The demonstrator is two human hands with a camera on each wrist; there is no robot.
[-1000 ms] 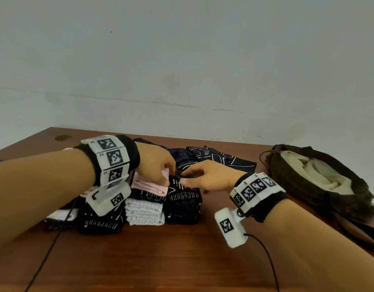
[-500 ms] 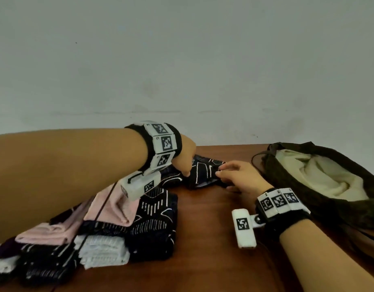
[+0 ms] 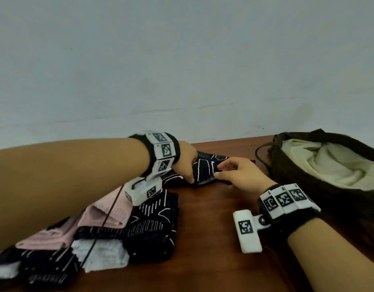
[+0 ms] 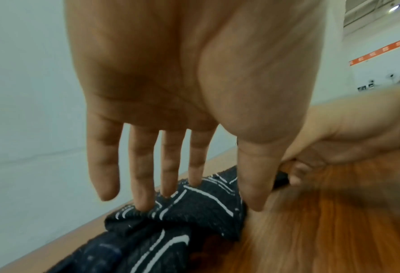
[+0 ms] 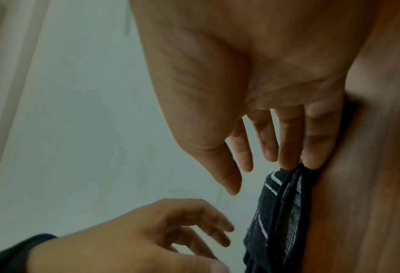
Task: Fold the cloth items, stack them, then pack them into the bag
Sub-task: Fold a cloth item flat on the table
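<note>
While folded stacks of pink, white and dark patterned knit cloths point(image 3: 118, 232) sit nearest on the brown wooden tabletop point(image 3: 203, 260), the dark cloth with white line pattern point(image 3: 205, 167) lies beyond them, left of the dark fabric bag with cream lining point(image 3: 321, 165). Soft, light and limp, it probably handles best by its edges. Its long axis runs left-right toward the bag. The left hand point(image 3: 185, 163) presses it with straight fingers; the right hand point(image 3: 238, 175) touches its bag-side edge, fingers relaxed.
</note>
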